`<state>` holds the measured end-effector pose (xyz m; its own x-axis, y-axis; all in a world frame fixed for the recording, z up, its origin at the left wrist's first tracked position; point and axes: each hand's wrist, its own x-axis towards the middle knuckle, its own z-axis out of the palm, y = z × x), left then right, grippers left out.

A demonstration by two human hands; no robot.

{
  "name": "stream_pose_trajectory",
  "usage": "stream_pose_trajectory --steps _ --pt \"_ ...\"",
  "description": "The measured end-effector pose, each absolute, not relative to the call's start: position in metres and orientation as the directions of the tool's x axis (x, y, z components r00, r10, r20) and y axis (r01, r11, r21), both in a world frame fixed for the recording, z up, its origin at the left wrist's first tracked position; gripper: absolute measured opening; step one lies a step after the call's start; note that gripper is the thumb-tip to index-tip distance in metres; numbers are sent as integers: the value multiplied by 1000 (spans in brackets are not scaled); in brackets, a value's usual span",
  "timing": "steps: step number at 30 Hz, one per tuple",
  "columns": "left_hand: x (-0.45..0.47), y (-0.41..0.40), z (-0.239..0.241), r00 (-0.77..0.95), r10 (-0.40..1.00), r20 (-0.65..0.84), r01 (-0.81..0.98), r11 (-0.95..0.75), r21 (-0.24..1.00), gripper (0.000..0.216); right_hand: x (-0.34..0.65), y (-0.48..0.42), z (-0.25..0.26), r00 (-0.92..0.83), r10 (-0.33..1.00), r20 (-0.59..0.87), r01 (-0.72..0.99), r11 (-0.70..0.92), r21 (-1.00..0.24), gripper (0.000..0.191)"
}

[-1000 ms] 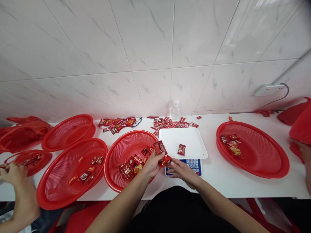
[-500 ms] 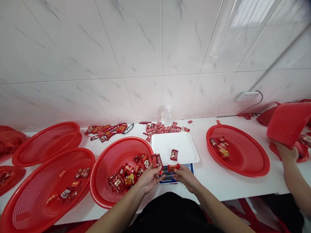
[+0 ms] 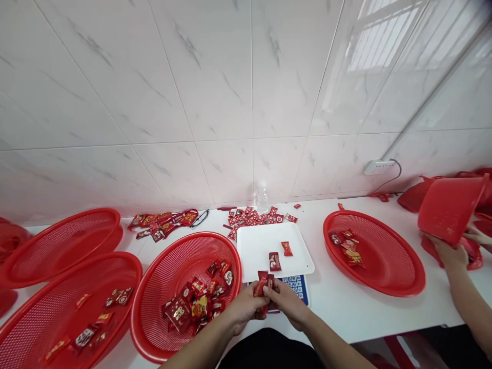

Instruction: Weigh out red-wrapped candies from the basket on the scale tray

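Observation:
My left hand and my right hand meet in front of the scale, fingers pinched together on small red candy packets. Just beyond them the scale's white tray carries two red packets. To the left of my hands a red mesh basket holds several wrapped candies. Which hand holds which packet is hard to tell.
Two more red baskets lie at the left, one with several packets. Another red basket with a few packets lies at the right. Loose packets and a clear bottle are by the wall. A co-worker's hands hold a red basket at far right.
A second packet now lies on the white tray. My hands have come together again, both pinching packets. The view has shifted right and up; the co-worker at the left is out of view.

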<state>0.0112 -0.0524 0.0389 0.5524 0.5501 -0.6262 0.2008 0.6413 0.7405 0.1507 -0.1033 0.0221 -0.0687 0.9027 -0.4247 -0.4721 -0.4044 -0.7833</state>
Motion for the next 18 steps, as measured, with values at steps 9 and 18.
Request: stream_pose_trajectory --steps 9,18 --pt "24 -36 29 454 608 -652 142 673 726 29 170 -89 4 4 853 -522 -537 -438 -721 37" --pt "41 0 26 402 667 -628 80 657 750 24 196 -64 -10 116 809 -576 -631 -387 -672 27"
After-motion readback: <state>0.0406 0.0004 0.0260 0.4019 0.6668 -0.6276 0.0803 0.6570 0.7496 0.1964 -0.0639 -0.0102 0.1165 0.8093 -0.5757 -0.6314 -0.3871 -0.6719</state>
